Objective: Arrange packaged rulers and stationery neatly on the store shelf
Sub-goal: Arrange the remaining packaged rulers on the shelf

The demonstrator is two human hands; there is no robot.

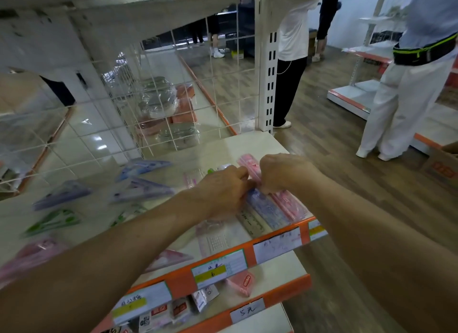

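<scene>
From your head camera, both of your hands meet over the right end of the shelf [269, 144], close to its orange price strip [277, 243]. Your right hand [282, 171] has its fingers curled down around the pink ruler pack [291, 205], which lies lengthwise from the back of the shelf toward the front edge. Your left hand [223, 187] comes in from the other side with fingers bent, pinching the same pack where the two hands touch. Just left of the pink pack, touching it, lies a blue ruler pack [264, 207], and beside that a pale ruler [250, 221] pointing the same way. Further left, well apart from your hands, blue set-square packs [145, 190] lie scattered at different angles, with a green pack [52, 222] and a blurred pink pack [32, 253] nearer the front. A pink triangle pack [171, 257] sits against the price strip under your left forearm. On the lower shelf a pink box [241, 283] stands among small packets. Behind the shelf is a wire grid panel [148, 84]. To your right a person in white trousers [406, 97] and a person in black trousers [290, 84] stand on the wooden floor [334, 159].
</scene>
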